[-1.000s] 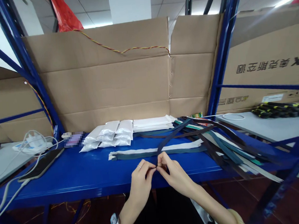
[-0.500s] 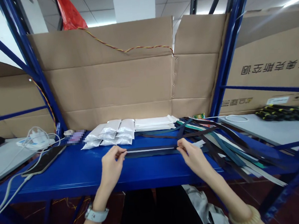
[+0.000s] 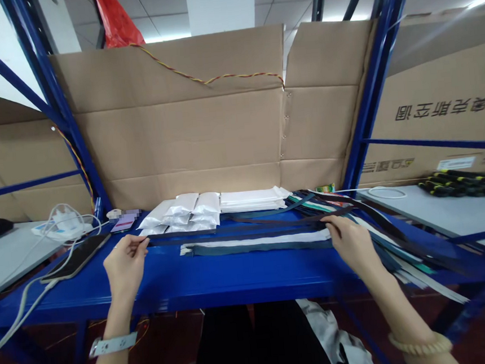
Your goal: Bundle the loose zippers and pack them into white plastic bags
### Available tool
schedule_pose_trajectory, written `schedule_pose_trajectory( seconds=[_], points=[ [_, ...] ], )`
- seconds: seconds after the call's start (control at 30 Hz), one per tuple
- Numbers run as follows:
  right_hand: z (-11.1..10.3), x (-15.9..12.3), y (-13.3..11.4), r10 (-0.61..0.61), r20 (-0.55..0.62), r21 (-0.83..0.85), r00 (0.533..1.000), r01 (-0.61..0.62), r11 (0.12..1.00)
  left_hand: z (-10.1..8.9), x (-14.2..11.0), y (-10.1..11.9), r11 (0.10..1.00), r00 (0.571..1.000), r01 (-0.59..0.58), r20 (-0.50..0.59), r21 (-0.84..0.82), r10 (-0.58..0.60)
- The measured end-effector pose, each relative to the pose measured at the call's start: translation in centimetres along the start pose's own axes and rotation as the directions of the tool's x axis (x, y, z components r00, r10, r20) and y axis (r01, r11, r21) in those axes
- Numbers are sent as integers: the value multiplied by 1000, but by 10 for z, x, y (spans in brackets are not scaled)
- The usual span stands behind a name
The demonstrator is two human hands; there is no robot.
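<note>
Between my two hands a long dark zipper (image 3: 230, 231) is stretched straight from side to side above the blue shelf. My left hand (image 3: 126, 266) pinches its left end, just in front of the white packets. The right end is in the closed fingers of my right hand (image 3: 349, 240). Nearer to me, a white zipper (image 3: 256, 241) and a teal zipper (image 3: 261, 248) lie together, flat and level, their right ends partly behind my right hand. Beyond that hand spreads a loose pile of dark, teal and white zippers (image 3: 383, 232).
White packets (image 3: 181, 210) are stacked at the back, beside a flat white stack (image 3: 252, 199). A phone (image 3: 77, 257) with white cables lies on the left, near another phone (image 3: 125, 221). Cardboard (image 3: 179, 136) walls the back between blue posts. Black-yellow bundles (image 3: 467, 185) are at far right.
My hands have moved apart, left hand to the left and right hand to the right, stretching the dark zipper wider. The white and teal zippers now show uncovered below it.
</note>
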State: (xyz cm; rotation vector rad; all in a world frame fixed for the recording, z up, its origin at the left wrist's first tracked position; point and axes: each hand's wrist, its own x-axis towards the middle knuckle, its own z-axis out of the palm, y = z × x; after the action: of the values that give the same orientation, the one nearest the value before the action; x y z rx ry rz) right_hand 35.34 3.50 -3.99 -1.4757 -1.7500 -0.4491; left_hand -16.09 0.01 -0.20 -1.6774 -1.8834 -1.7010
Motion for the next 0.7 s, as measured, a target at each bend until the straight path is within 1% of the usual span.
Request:
schedule_pose_trajectory(
  seconds=[0.1, 0.13, 0.2, 0.27, 0.3, 0.33, 0.37, 0.43, 0.5, 0.57, 0.6, 0.7],
  points=[
    [-1, 0, -5, 38, 75, 81, 996, -44, 996, 0, 0, -2, 997, 999, -24, 27, 71, 22],
    [-1, 0, -6, 30, 87, 88, 996, -38, 995, 0, 0, -2, 993, 998, -46, 40, 105, 43],
    [-3, 0, -10, -5, 70, 100, 998, -2, 995, 3, -2, 3, 973, 995, -101, 44, 207, 94],
    [-6, 0, -18, -14, 73, 168, 997, 1, 986, 8, -7, 13, 935, 990, -140, 21, 325, 141],
    [-7, 0, -24, 1, 113, 234, 994, -28, 972, 12, -10, 20, 917, 986, -158, 16, 365, 163],
    [-9, -1, -31, 18, 178, 317, 984, -75, 945, 16, -14, 29, 908, 983, -178, 21, 381, 184],
    [-10, -2, -39, 29, 255, 406, 967, -134, 904, 21, -18, 39, 908, 977, -210, 46, 363, 208],
    [-13, -5, -59, 14, 390, 565, 921, -251, 786, 33, -31, 62, 922, 953, -295, 141, 249, 267],
    [-14, -10, -82, -33, 463, 674, 886, -328, 662, 44, -48, 86, 925, 907, -367, 259, 93, 333],
    [-13, -16, -104, -72, 516, 720, 854, -387, 576, 55, -69, 110, 916, 845, -398, 368, -50, 387],
    [-12, -19, -114, -92, 545, 729, 834, -417, 542, 60, -81, 121, 913, 823, -390, 401, -116, 402],
    [-11, -27, -136, -184, 618, 749, 764, -501, 433, 71, -109, 142, 905, 753, -358, 504, -228, 424]
  ],
)
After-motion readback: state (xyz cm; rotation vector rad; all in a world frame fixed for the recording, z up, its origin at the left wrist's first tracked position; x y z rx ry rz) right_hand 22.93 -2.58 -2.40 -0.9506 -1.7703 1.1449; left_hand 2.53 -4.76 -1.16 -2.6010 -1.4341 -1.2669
